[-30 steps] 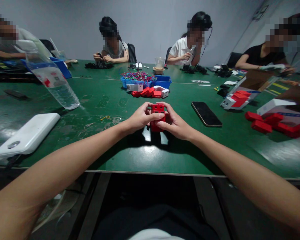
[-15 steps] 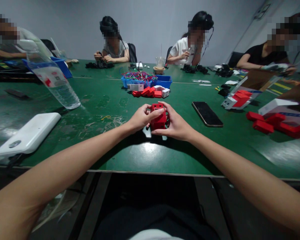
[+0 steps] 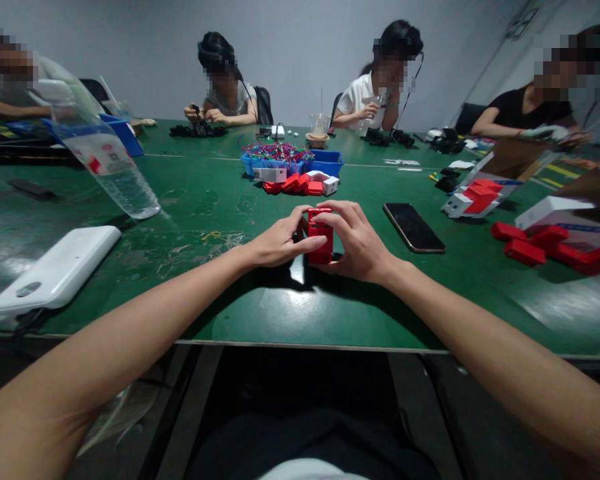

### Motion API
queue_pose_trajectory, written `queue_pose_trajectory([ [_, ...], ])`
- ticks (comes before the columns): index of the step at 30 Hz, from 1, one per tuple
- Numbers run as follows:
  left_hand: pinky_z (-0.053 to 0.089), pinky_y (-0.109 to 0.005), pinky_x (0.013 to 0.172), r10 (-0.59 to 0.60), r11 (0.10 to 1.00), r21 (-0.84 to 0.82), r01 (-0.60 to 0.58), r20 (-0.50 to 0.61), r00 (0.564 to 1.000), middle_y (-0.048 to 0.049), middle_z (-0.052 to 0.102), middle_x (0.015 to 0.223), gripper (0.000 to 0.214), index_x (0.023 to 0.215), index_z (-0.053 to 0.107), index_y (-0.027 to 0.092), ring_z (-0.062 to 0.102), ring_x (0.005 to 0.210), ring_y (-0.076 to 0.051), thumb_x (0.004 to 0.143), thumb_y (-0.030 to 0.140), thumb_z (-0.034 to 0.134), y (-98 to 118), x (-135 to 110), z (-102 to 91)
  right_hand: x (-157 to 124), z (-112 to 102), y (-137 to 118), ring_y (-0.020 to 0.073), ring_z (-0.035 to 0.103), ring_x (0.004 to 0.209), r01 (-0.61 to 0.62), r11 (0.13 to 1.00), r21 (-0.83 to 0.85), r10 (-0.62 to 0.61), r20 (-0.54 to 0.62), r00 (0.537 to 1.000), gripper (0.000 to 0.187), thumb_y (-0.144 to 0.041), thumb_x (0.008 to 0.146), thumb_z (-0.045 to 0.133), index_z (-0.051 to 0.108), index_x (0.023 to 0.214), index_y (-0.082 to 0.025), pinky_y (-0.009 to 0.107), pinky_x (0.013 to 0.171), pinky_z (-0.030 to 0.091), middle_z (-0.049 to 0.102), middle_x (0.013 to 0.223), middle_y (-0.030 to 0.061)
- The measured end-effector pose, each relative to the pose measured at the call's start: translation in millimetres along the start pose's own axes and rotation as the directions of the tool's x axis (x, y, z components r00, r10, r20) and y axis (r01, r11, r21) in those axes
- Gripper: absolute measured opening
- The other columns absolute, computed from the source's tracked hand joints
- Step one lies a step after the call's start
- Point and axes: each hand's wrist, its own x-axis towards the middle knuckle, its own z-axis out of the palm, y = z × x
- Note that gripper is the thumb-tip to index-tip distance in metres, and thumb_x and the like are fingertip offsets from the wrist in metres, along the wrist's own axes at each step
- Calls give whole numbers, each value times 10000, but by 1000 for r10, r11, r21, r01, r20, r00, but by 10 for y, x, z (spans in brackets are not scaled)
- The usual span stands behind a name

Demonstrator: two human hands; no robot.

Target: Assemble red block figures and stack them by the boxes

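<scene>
Between my two hands is a red plastic housing [image 3: 321, 251], a small boxy piece with dark openings in its face, held just over the green table [image 3: 260, 320]. My left hand [image 3: 283, 239] grips it from the left, thumb laid across its front. From the right, my right hand [image 3: 357, 240] curls its fingers around the top and bottom of the piece. The fingertips behind it are hidden. Beyond my hands lie several red housings [image 3: 294, 183] and a white housing [image 3: 324, 181], in front of a blue bin [image 3: 260, 163] heaped with coloured wires.
A phone [image 3: 414, 228] lies right of my hands. To the left are a white power bank [image 3: 60, 267] and a tilted water bottle [image 3: 107, 160]. More red housings [image 3: 555, 248] lie at the right beside cardboard boxes [image 3: 587, 193]. Several people sit across the table.
The red housing has been turned, showing a narrower side. My right hand has shifted its fingers up over its top and front, while my left thumb has slid lower.
</scene>
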Motion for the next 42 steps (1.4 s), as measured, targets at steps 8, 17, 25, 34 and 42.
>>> queue_pose_trajectory([
  [8,354,-448,1030,3,853,517,-70,129,992,-156,575,1282,539,1345,486,168,512,1173,-285,957,519,360,-180,26,-137,-9,-345,263,351,411,1293,-14,979,-204,-18,-154,988,657,-427,744,736,423,1312,-319,572,1058,334,436,1403,114],
  [17,354,-431,1007,-14,764,634,-117,198,980,-159,539,1335,521,1266,560,169,483,1224,-305,930,552,455,-206,3,-171,-416,-1007,1467,348,419,1216,-686,654,-318,280,-741,611,779,-557,629,787,468,1212,-150,563,1009,286,470,1290,201],
  [25,367,-434,987,-10,748,652,-127,202,979,-164,546,1323,553,1275,555,158,491,1205,-311,928,576,450,-208,6,-170,-1102,-1567,2220,439,305,1295,-961,-83,263,525,-808,-267,1219,-239,134,966,492,1249,-105,574,1074,145,365,1394,284],
  [34,380,-405,990,-29,695,706,-134,214,976,-138,531,1350,546,1297,532,162,484,1222,-288,942,566,437,-189,-6,-173,-1145,-1330,1756,364,393,1348,-987,-101,123,599,-785,-159,937,-204,413,945,513,1242,-128,473,1148,251,470,1386,206],
  [42,379,-406,996,-30,694,708,-133,212,977,-134,529,1353,551,1298,534,160,483,1227,-290,943,570,440,-198,-7,-177,-1180,-1420,1827,369,454,1324,-971,-215,-106,820,-559,-120,888,-343,364,960,540,1126,-164,443,1111,349,527,1334,242],
])
